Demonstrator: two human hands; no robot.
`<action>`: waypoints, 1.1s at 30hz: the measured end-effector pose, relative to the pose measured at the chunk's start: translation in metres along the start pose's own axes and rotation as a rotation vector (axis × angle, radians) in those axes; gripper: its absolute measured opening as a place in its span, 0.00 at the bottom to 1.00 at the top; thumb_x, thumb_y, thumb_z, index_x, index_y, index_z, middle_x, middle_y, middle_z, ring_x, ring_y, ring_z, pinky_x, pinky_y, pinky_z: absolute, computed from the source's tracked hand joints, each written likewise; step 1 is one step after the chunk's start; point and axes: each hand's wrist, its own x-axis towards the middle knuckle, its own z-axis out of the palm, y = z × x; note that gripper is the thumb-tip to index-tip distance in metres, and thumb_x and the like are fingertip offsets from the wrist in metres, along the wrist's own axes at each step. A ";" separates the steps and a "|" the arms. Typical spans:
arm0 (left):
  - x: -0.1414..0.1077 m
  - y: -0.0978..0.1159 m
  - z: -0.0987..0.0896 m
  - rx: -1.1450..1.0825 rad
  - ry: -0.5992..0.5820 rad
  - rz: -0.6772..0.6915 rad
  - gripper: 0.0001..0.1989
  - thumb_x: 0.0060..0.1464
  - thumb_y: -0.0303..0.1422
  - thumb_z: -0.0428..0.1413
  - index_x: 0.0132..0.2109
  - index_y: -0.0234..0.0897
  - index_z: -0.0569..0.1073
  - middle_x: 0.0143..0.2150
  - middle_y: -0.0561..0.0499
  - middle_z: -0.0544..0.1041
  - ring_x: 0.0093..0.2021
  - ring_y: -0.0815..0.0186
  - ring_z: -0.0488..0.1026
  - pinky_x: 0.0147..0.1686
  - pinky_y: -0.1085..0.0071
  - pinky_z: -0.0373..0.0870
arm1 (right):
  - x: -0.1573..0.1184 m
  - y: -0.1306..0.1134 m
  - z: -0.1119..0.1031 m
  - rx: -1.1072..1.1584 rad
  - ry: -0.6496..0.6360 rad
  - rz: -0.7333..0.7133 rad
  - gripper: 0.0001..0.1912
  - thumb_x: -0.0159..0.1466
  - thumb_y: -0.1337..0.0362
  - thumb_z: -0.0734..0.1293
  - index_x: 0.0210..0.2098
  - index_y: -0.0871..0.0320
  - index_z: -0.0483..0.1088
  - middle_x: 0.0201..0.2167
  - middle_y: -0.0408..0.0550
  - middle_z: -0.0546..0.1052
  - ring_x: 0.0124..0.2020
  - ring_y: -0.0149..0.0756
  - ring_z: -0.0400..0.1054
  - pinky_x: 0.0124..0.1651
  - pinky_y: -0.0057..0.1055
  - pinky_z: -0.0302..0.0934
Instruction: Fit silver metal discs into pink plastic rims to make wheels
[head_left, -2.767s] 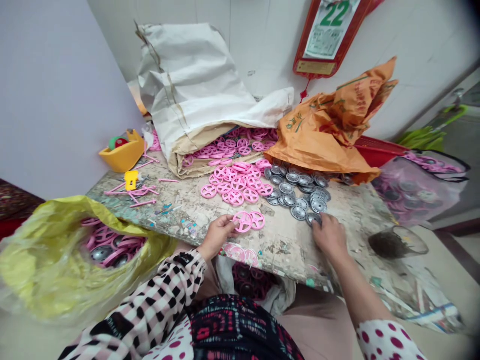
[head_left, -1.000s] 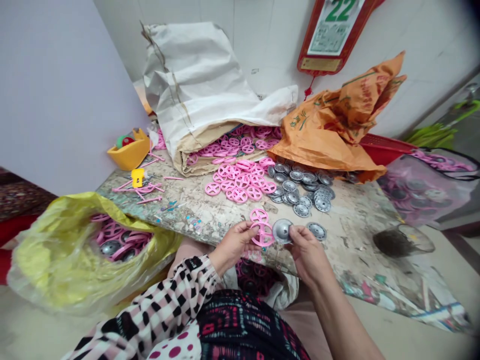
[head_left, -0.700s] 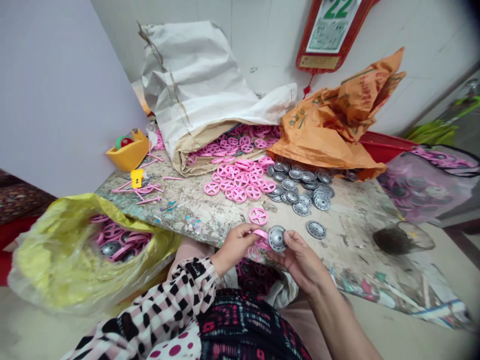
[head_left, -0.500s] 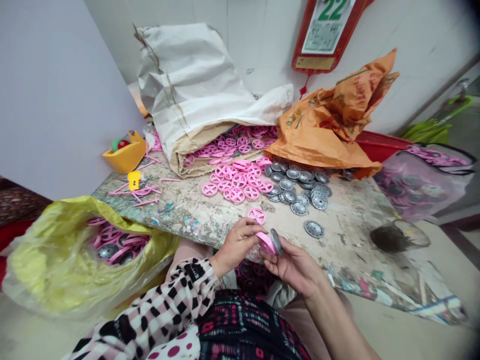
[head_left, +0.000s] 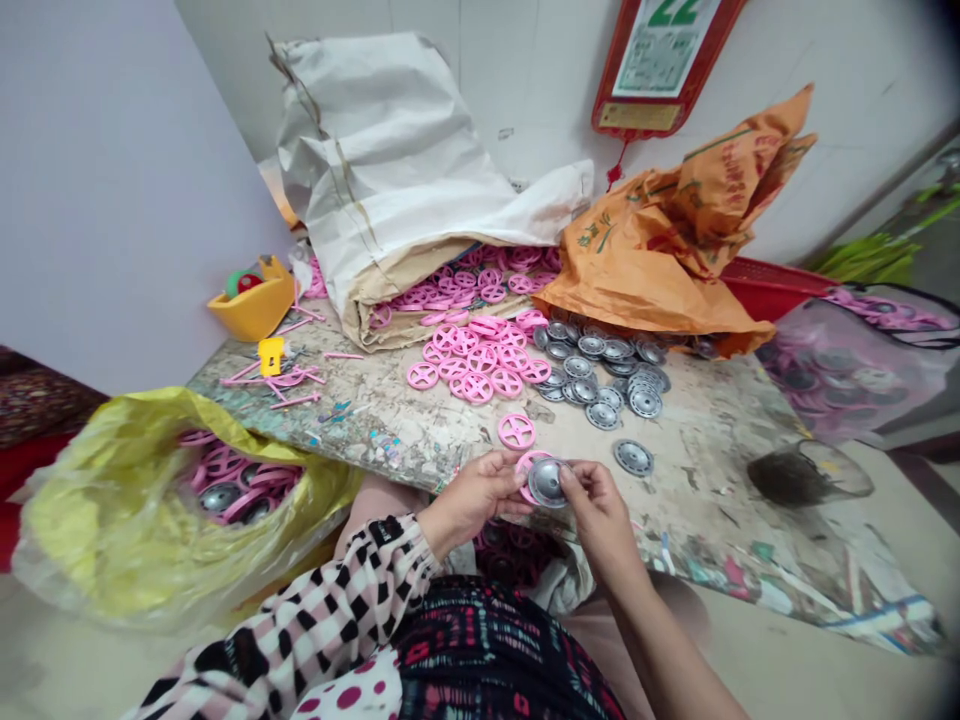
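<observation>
My left hand point(head_left: 474, 498) pinches a pink spoked ring point(head_left: 527, 466) at its left edge, just off the table's front edge. Against that ring, partly covering it, is a grey disc point(head_left: 549, 482), gripped at its right side by my right hand point(head_left: 596, 505). One loose pink ring point(head_left: 517, 431) lies on the table just behind my hands, and a single grey disc point(head_left: 634, 457) lies to the right. Farther back are a heap of pink rings point(head_left: 477, 387) and, beside it, a heap of grey discs point(head_left: 602, 415).
A white sack point(head_left: 390, 130) spills pink rings; an orange bag point(head_left: 645, 270) lies behind the discs. At left are a yellow tape dispenser point(head_left: 255, 308) and a yellow bag point(head_left: 97, 500) of pink and grey pieces. A clear container point(head_left: 810, 473) stands at the right.
The grey disc has turned from edge-on to face up and now overlaps the pink ring. My right hand has moved from beneath the pieces to their right side. The view has shifted slightly.
</observation>
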 end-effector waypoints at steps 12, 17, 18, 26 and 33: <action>0.002 -0.011 0.000 -0.010 -0.031 0.085 0.24 0.38 0.36 0.68 0.41 0.33 0.69 0.35 0.50 0.74 0.31 0.69 0.72 0.30 0.72 0.71 | -0.005 -0.007 0.006 -0.410 -0.017 -0.309 0.22 0.57 0.51 0.67 0.45 0.58 0.64 0.41 0.51 0.68 0.34 0.34 0.65 0.35 0.31 0.63; 0.003 -0.012 0.002 0.047 -0.005 0.124 0.23 0.39 0.38 0.67 0.40 0.33 0.68 0.32 0.51 0.74 0.28 0.70 0.71 0.27 0.73 0.70 | -0.002 -0.005 0.002 -0.324 -0.268 -0.166 0.18 0.61 0.50 0.63 0.42 0.57 0.69 0.34 0.47 0.75 0.35 0.36 0.68 0.39 0.32 0.63; 0.003 -0.013 0.003 0.056 0.002 0.129 0.22 0.39 0.38 0.67 0.39 0.33 0.68 0.31 0.52 0.73 0.27 0.70 0.70 0.26 0.74 0.70 | -0.002 -0.004 0.003 -0.330 -0.253 -0.175 0.17 0.61 0.50 0.63 0.41 0.57 0.69 0.34 0.47 0.75 0.35 0.36 0.68 0.39 0.31 0.63; 0.005 -0.004 -0.005 0.299 0.065 0.112 0.24 0.38 0.39 0.66 0.41 0.32 0.69 0.30 0.53 0.71 0.26 0.71 0.68 0.24 0.76 0.65 | -0.009 0.008 0.003 -0.479 -0.272 -0.154 0.17 0.64 0.50 0.59 0.41 0.56 0.68 0.34 0.46 0.75 0.35 0.36 0.69 0.39 0.31 0.61; 0.009 0.007 -0.030 0.319 0.269 0.143 0.18 0.44 0.33 0.60 0.44 0.33 0.71 0.29 0.52 0.71 0.26 0.73 0.69 0.26 0.77 0.64 | -0.017 0.016 -0.003 -0.866 -0.355 -0.347 0.16 0.66 0.55 0.58 0.45 0.54 0.71 0.40 0.49 0.72 0.41 0.39 0.67 0.43 0.35 0.60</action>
